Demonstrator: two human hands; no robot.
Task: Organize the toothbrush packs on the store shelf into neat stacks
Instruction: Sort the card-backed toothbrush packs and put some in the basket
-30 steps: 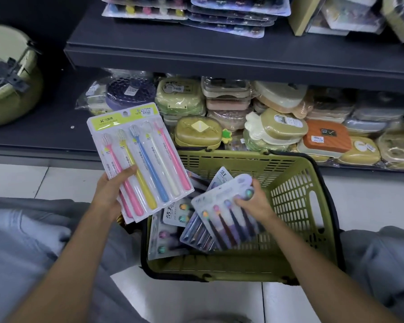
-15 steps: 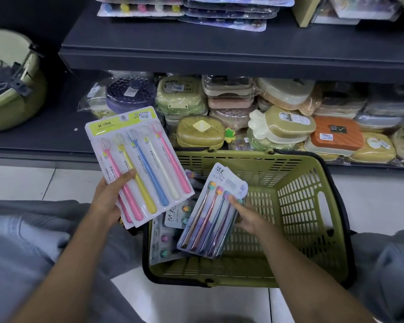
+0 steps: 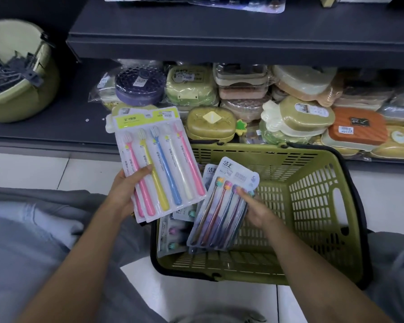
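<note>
Two toothbrush packs held over a green basket below dark store shelves.

The left hand [image 3: 124, 194] grips the pastel five-brush pack [image 3: 159, 164] by its near left edge, thumb on the glossy blister front, the card tilted above the basket's left rim. The right hand [image 3: 254, 210] pinches the dark-toned brush pack [image 3: 222, 203] over the slotted plastic basket [image 3: 313, 206], whose right half lies bare. More flat packs [image 3: 170, 231] lean inside its left wall. Rounded soap boxes [image 3: 308, 117] crowd the lower shelf [image 3: 44, 131].
</note>
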